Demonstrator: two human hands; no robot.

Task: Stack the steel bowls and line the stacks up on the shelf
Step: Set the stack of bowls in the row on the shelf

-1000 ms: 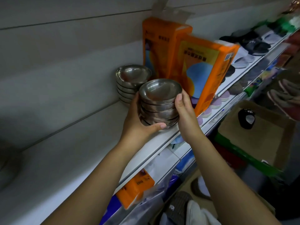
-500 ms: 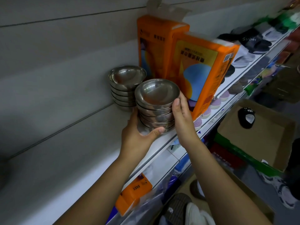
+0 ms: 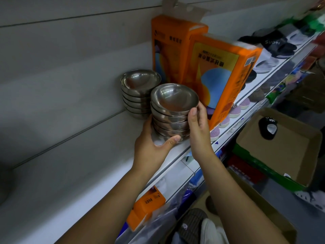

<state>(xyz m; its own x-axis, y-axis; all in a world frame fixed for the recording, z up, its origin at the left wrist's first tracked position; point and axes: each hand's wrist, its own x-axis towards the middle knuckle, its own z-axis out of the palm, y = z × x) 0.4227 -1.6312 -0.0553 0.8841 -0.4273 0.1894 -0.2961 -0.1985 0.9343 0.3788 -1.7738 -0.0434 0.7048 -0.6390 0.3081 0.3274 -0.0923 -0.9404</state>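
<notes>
Steel bowls, near stack (image 3: 173, 111): pushed farther in on the white shelf (image 3: 88, 164) than a second ago, now just beside the far stack (image 3: 139, 92). Clasped both sides, left hand (image 3: 151, 143) curled under its base, right hand (image 3: 198, 127) wrapped round its flank (orange boxes (image 3: 219, 76) close right). Probably only release left.

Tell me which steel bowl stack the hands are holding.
The front stack of steel bowls, nearer the white shelf edge: the left hand grips its base and the right hand its side. The rear stack stands untouched.
</notes>
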